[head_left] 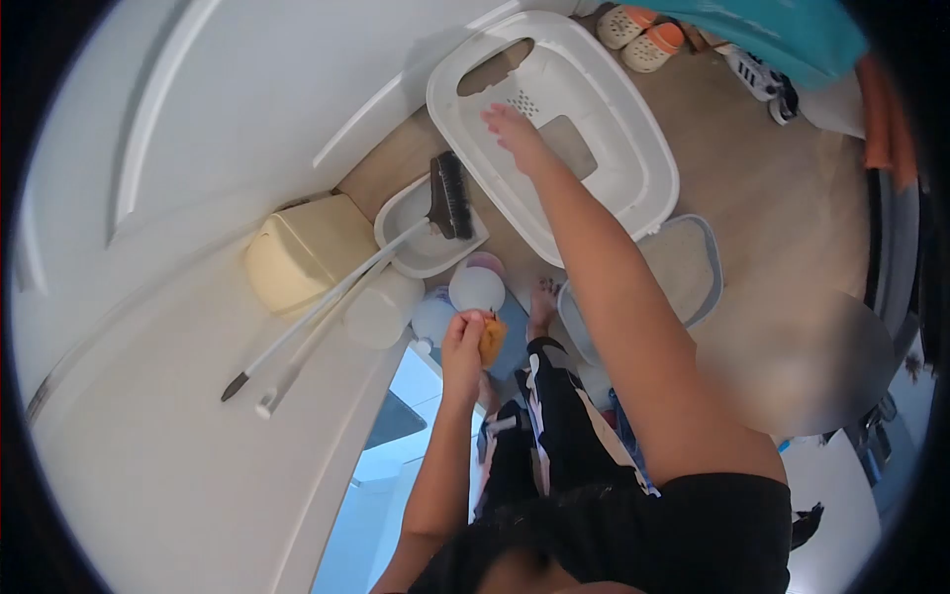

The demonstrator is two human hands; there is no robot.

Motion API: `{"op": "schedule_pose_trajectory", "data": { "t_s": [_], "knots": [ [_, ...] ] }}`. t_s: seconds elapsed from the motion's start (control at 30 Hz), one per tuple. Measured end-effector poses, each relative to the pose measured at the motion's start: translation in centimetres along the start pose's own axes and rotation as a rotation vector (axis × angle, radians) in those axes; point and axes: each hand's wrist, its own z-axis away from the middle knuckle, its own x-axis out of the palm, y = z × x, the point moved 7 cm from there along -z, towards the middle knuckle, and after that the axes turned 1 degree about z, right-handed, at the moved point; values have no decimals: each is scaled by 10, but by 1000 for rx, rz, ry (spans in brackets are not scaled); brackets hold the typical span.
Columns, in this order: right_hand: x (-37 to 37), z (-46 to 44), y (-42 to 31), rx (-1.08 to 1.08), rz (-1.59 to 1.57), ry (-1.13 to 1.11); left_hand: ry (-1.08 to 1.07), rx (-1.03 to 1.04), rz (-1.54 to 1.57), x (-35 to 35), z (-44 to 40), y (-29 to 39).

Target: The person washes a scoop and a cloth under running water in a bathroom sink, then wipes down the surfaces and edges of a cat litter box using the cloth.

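My right hand (pixel 512 134) is stretched out over the large white plastic frame (pixel 633 129), fingers apart and holding nothing. The frame has a big opening in its middle and lies on the floor. Lower down, my left hand (pixel 463 342) is closed on an orange-yellow item (pixel 492 341), too small to identify. Just beyond that hand stand white and bluish containers (pixel 477 289). A grey-rimmed tray (pixel 714 259) with pale sandy contents sits partly behind my right forearm.
A brush (pixel 450 198) with a long handle rests across a white dustpan (pixel 411 259). A cream bin (pixel 312 252) stands by the white wall. Pale clogs with orange (pixel 650 48) and black-and-white sneakers (pixel 752 74) are at the top right, near a teal cloth (pixel 782 35).
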Motion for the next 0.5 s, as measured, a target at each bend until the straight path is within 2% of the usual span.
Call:
{"op": "schedule_pose_trajectory", "data": {
  "t_s": [0.07, 0.13, 0.2, 0.3, 0.33, 0.4, 0.5],
  "knots": [
    [9, -37, 9, 4, -56, 8, 18, -6, 15, -10, -11, -19],
    [14, -82, 26, 12, -107, 13, 104, -122, 103, -24, -19, -50],
    [10, -133, 37, -46, -193, 123, 153, -125, 161, -35, -28, -73],
    [14, -183, 34, -134, -283, 61, 205, -120, 220, -55, -34, -109],
    [14, -225, 47, -111, -353, -94, 225, -148, 258, -61, -36, -123],
    [27, -249, 53, -88, -419, -259, 249, -169, 305, -69, -40, -136],
    [38, -217, 17, -74, -573, -122, 258, -181, 295, -76, -43, -141]
  ]
}}
